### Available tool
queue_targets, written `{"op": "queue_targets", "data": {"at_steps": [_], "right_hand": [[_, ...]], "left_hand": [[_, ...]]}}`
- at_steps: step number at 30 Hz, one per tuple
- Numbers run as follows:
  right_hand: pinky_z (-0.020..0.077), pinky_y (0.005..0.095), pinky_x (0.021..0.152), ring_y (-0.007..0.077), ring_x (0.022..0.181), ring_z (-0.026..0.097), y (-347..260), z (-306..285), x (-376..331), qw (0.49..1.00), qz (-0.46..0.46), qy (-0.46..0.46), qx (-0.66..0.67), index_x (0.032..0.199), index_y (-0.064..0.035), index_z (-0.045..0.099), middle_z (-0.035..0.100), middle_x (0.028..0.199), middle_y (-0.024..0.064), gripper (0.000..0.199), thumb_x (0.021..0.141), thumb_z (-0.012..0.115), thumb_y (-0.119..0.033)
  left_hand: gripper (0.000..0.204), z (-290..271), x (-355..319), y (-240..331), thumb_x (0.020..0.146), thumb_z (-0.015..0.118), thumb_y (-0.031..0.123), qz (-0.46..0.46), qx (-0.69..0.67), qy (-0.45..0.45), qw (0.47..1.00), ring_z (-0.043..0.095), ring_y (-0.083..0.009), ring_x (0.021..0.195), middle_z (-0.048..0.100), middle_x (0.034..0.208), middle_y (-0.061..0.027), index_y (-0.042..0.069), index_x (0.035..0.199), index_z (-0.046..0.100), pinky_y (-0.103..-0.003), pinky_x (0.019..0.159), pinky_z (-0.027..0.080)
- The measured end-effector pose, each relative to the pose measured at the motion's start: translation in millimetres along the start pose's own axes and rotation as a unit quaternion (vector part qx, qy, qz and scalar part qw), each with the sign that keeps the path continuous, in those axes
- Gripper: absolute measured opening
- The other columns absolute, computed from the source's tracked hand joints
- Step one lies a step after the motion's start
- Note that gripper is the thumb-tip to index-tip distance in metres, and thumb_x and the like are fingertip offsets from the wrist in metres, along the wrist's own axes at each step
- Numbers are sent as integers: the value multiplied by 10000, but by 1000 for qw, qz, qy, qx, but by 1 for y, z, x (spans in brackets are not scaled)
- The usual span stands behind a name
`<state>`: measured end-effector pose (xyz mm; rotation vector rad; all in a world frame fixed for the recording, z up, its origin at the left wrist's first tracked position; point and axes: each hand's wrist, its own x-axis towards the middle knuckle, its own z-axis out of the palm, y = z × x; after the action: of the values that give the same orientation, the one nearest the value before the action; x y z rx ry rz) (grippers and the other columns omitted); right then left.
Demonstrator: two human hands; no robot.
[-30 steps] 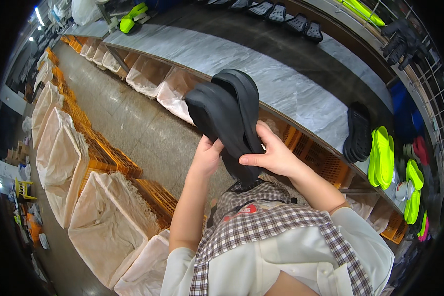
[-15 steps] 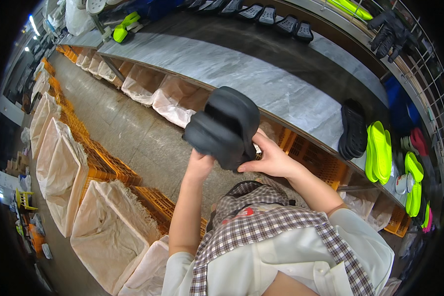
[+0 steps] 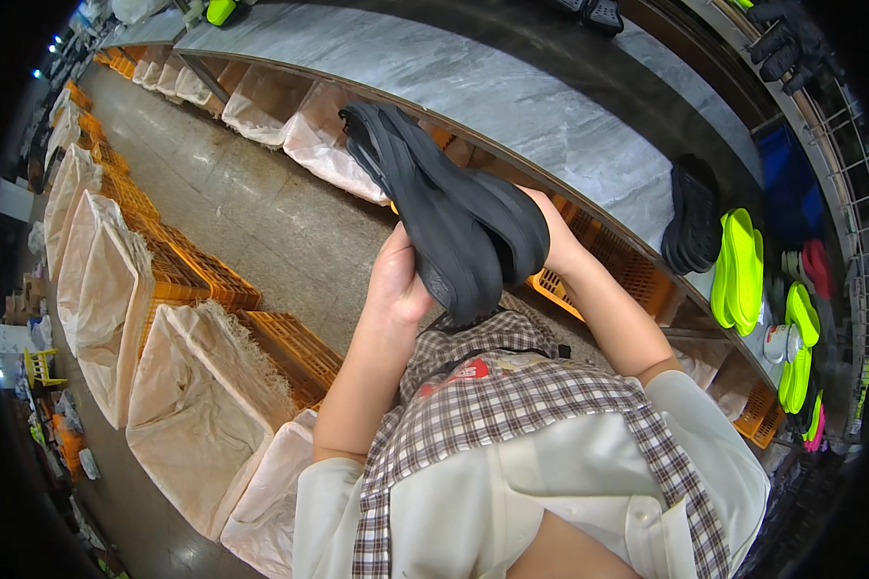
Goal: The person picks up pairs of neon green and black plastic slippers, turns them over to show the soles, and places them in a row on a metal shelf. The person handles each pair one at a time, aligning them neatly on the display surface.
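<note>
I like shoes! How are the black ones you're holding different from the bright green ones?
The black sandals are dark and held up in both hands, pressed together. The neon green sandals are bright and rest untouched on the grey table. Both look like soft slip-on footwear.

both hands (image 3: 396,280) raised, fingers clasped.

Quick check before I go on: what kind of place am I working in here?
Probably a footwear sorting or packing workshop: black slippers held in both hands, neon green slippers on the long grey bench, and orange crates lined with sacks.
</note>
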<state>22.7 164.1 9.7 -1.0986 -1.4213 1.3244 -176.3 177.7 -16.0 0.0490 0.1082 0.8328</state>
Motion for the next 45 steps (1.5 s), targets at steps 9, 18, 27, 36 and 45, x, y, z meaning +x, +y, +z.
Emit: {"op": "queue_targets", "data": {"at_steps": [9,18,27,36,45], "right_hand": [[463,296,868,125,978,566,20,6,-4,999,-15,49,1,1140,-1,601,640,1081,56,371,778,685,-8],[466,299,888,161,1017,582,1,1,-3,961,137,28,239,1183,11,582,626,1115,94,393,931,550,-289],[400,306,984,181,1174,497,-28,20,-17,980,55,-39,186,1298,20,486,521,1282,131,487,934,532,-301],[379,322,1011,197,1208,473,-28,25,-21,988,27,-31,150,1342,28,426,493,1314,136,547,948,528,-337],[367,327,1021,204,1223,458,-22,23,-19,989,9,-35,141,1349,34,414,477,1329,139,575,948,528,-363]], "left_hand": [[383,7,4,-1,990,447,261,-13,-53,150,987,569,-274,1106,556,1234,-163,-30,1236,483,-419,961,477],[349,6,6,1,985,460,254,33,42,185,981,571,-262,1104,565,1223,-144,24,1246,492,-410,950,490],[356,-11,6,9,981,451,261,30,90,56,994,633,-232,992,608,1145,-144,-5,1209,514,-361,853,547],[365,-10,11,8,964,483,242,66,125,77,987,636,-234,983,603,1142,-146,-13,1224,510,-355,822,563],[339,-7,14,9,957,506,217,69,134,83,985,650,-218,933,623,1086,-133,-11,1207,512,-337,785,573]]}}
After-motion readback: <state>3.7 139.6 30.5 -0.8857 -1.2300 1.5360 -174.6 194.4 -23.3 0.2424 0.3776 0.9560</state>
